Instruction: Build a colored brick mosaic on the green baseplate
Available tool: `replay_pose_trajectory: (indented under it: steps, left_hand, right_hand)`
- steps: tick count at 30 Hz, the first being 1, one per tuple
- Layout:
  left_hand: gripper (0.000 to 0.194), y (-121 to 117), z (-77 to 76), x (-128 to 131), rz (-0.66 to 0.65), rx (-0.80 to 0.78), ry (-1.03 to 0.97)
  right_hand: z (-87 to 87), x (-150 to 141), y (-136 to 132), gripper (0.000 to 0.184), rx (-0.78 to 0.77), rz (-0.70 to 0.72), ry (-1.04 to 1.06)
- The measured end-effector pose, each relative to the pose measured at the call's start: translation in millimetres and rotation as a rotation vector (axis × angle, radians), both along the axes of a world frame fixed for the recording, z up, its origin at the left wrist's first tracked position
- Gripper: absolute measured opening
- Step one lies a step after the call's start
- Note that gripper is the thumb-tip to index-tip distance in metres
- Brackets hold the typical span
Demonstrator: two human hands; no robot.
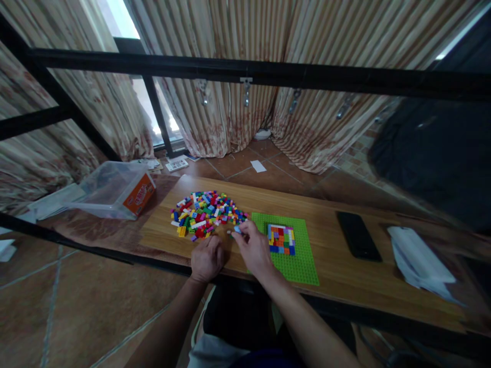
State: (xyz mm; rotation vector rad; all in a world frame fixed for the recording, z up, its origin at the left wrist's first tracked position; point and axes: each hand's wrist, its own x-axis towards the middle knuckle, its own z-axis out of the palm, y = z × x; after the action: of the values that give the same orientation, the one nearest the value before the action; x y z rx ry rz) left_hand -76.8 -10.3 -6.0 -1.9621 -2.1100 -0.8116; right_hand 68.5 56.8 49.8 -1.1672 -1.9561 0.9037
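My right hand (254, 249) pinches a light blue toy brick (237, 229) between thumb and fingertips, just left of the green baseplate (303, 263). Curled into a fist, my left hand (207, 258) rests on the wooden table at the near edge of a pile of mixed toy bricks (207, 209); its fingers hide whatever may be in it. On the baseplate sits a multicoloured block of bricks (282, 239), laid in a rough square with red, orange and yellow inside and blue along the near side.
A black phone (358, 236) and a white plastic packet (420, 258) lie on the table's right side. Left of the table stands a clear plastic bin (109, 186) with an orange label. A black metal bar (245, 69) with hanging clips crosses in front of striped curtains (245, 30).
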Motion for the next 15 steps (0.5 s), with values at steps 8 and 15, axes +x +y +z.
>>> replay_pose_trajectory:
  steps: [8, 15]
  left_hand:
    - [0.018, 0.0, -0.4, 0.9, 0.026, -0.018, -0.007]
    - [0.017, 0.5, 2.4, 2.9, 0.051, -0.018, 0.007]
  right_hand:
    - [-23.7, 115.6, -2.0, 0.039, -0.324, -0.324, 0.268]
    - [-35.5, 161.7, 22.8, 0.041, -0.317, -0.419, -0.043]
